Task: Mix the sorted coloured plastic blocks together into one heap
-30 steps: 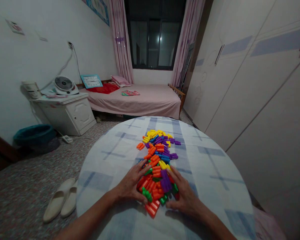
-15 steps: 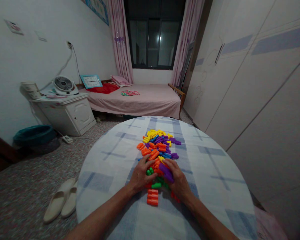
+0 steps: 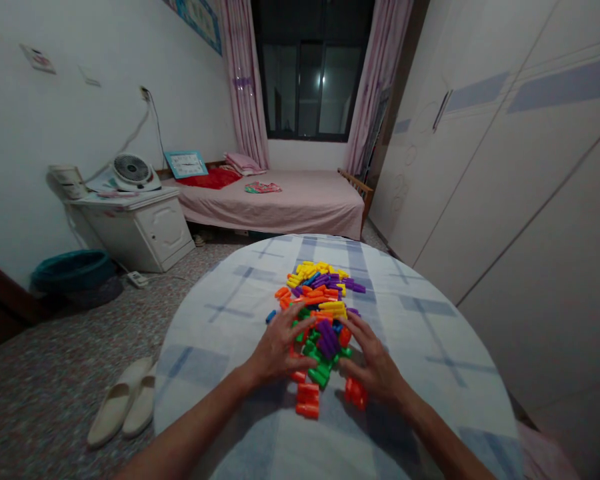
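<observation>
A heap of small coloured plastic building pieces, shaped like joined rounded tubes, lies between my two hands. My left hand [image 3: 280,347] is open at the heap's left side, fingers spread and thumb toward green pieces [image 3: 320,373]. On the opposite side my right hand [image 3: 375,360] is also open, its fingertips at an orange piece [image 3: 346,336]. A purple piece [image 3: 329,340] rests on top between them. Yellow pieces [image 3: 333,309] lie just beyond. Nearer me are an orange piece [image 3: 307,401] and another orange cluster [image 3: 355,393], partly under my right hand.
The heap sits on a round table with a checked cloth [image 3: 205,400]. Beyond it stands a bed [image 3: 280,207] under a window. A cabinet [image 3: 165,227] holds a fan [image 3: 133,170]. Slippers [image 3: 120,400] lie on the floor at left; a wardrobe [image 3: 505,200] lines the right.
My right hand has let go of the purple piece, which now lies on the heap. Both hands have opened and moved apart, uncovering green pieces. The view has shifted slightly.
</observation>
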